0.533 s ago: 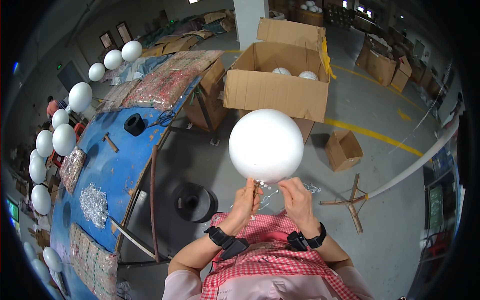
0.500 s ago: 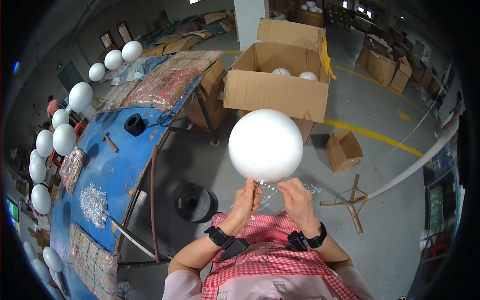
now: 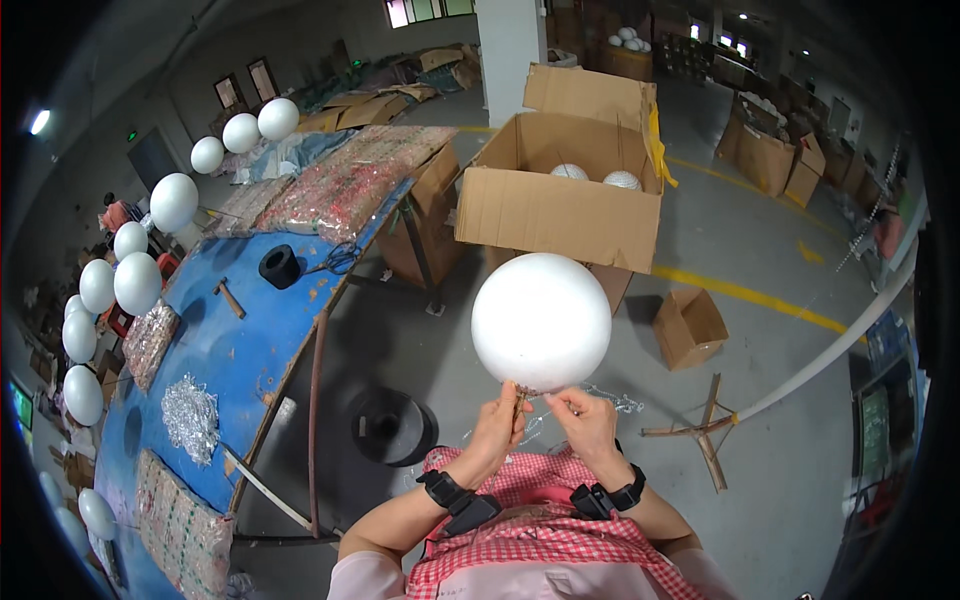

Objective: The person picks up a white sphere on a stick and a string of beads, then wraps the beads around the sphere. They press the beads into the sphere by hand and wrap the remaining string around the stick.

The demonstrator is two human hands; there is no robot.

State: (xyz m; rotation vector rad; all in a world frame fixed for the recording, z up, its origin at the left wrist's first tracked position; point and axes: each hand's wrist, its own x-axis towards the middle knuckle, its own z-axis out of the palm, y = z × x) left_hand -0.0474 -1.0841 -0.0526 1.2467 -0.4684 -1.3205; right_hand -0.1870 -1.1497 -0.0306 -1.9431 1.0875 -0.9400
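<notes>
A large smooth white ball (image 3: pixel 541 320) stands above my hands, in front of my body. Just under it, my left hand (image 3: pixel 495 430) is closed around a thin brown stick (image 3: pixel 520 400) that meets the ball's underside. My right hand (image 3: pixel 588 425) pinches a thin silvery bead string at the base of the ball, close to my left fingertips. Part of a shiny bead string (image 3: pixel 620 401) hangs loose behind my right hand, over the floor. The exact spot where stick and ball join is partly hidden by my fingers.
Left, a blue table (image 3: pixel 240 345) bears a hammer (image 3: pixel 230 298), black roll (image 3: pixel 279 267), scissors (image 3: pixel 343 258), silver bead heap (image 3: pixel 190 420) and wrapped packs. White balls (image 3: pixel 137 284) line its far side. Ahead stands a cardboard box (image 3: pixel 560 215); right, a small carton (image 3: pixel 690 328) and wooden-footed stand (image 3: pixel 712 428).
The ball sits slightly lower and further right in view. My right hand has moved left and down, closer to my left hand. My left hand still grips the stick.
</notes>
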